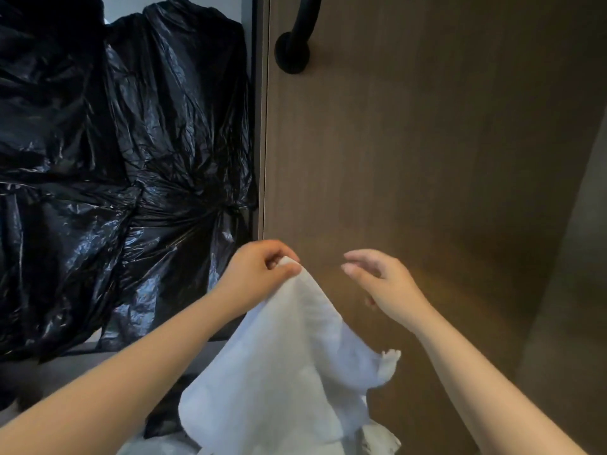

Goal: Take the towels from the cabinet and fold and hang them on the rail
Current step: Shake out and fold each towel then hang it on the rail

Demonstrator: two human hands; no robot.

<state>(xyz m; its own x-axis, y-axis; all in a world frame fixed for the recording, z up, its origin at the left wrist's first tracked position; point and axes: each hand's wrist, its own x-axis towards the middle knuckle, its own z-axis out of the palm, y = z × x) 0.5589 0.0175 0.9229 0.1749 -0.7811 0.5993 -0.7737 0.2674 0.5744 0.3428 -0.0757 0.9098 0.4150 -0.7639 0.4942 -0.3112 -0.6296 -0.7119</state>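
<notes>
A white towel [289,362] hangs in front of me, bunched and drooping toward the bottom edge of the view. My left hand [259,274] pinches its top corner between thumb and fingers and holds it up. To the right of that corner hovers my right hand [384,284], fingers loosely spread, touching nothing. The brown wooden cabinet door [427,142] stands behind both hands, with a black curved handle [295,37] near its top left. No rail is in view.
Black plastic bags [131,159] fill the open cabinet space on the left, behind the door's edge. More white cloth [154,448] lies at the bottom of the view, partly hidden by the towel.
</notes>
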